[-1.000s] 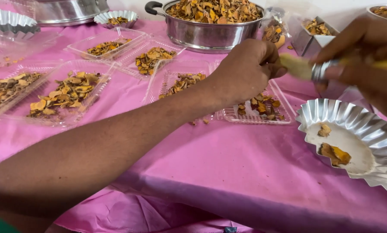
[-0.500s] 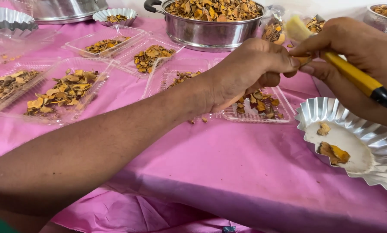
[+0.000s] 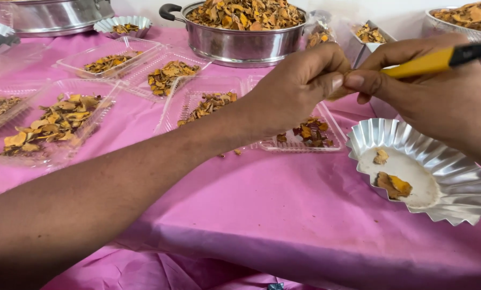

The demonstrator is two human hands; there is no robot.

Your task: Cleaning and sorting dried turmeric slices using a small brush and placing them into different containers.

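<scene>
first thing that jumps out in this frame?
The two hands meeting mid-frame: the left hand pinches something small against the right hand, which grips a yellow-and-black handled tool. Below them at right sits a fluted silver dish with a few orange-brown chips, on a bright pink tablecloth.

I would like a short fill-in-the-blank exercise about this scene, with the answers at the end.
1. The right hand holds a tool with a ____ handle.
2. The tablecloth is ____.
3. The fluted foil dish lies under the ____ hand.
4. The big steel pot has a ____ handle.

Missing words: yellow; pink; right; black
</scene>
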